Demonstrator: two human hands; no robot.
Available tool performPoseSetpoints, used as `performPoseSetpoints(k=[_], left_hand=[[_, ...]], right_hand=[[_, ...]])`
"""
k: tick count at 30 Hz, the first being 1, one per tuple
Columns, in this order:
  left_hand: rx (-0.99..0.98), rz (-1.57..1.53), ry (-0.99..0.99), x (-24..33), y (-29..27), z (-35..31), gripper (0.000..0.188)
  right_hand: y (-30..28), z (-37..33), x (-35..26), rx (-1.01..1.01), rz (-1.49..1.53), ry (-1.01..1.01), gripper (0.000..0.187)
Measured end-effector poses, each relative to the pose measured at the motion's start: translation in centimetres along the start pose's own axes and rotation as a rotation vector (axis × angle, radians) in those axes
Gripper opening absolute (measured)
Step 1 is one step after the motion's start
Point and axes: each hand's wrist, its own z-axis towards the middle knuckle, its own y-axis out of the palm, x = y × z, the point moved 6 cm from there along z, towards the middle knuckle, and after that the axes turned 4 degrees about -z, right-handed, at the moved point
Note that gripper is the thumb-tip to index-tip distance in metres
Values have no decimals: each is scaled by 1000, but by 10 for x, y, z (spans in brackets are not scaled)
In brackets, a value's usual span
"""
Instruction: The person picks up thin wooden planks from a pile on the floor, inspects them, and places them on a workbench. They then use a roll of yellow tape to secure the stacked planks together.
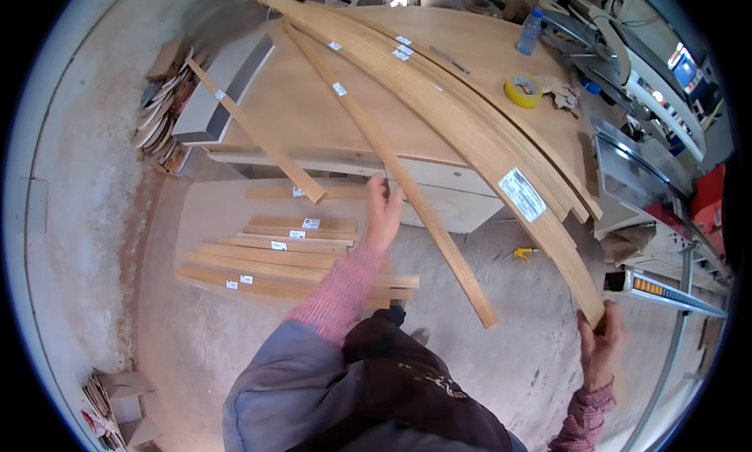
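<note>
My right hand (602, 344) is closed round the near end of a long, pale wooden board (478, 158) with a large white label. This board lies among several others stacked slantwise on the workbench, its near end jutting past the edge. A narrower wooden strip (427, 209) with a small label slopes from the bench toward me, its near end over the floor. Beside that strip's left edge is my left hand (383, 215), fingers and thumb apart; whether it touches the wood is hard to see. Another strip (262, 139) leans at the left.
Several labelled boards (262, 258) lie stacked low at the left. On the bench (313, 127) are a yellow tape roll (522, 91), a water bottle (530, 32) and a thin tool (449, 59). A yellow air gun (522, 254) hangs or lies near the front.
</note>
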Motion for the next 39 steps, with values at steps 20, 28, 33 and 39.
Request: performPoseSetpoints(k=[20, 28, 33, 39], left_hand=[[-631, 429, -536, 149, -237, -270, 32], [-298, 86, -156, 130, -172, -181, 35], [-41, 13, 28, 182, -108, 7, 35], [70, -385, 157, 175, 23, 139, 39]], right_hand=[[-42, 84, -127, 296, -186, -989, 41], [117, 39, -239, -288, 672, -823, 67], [199, -62, -254, -774, 1043, -335, 91], [196, -15, -176, 103, 436, -333, 77]])
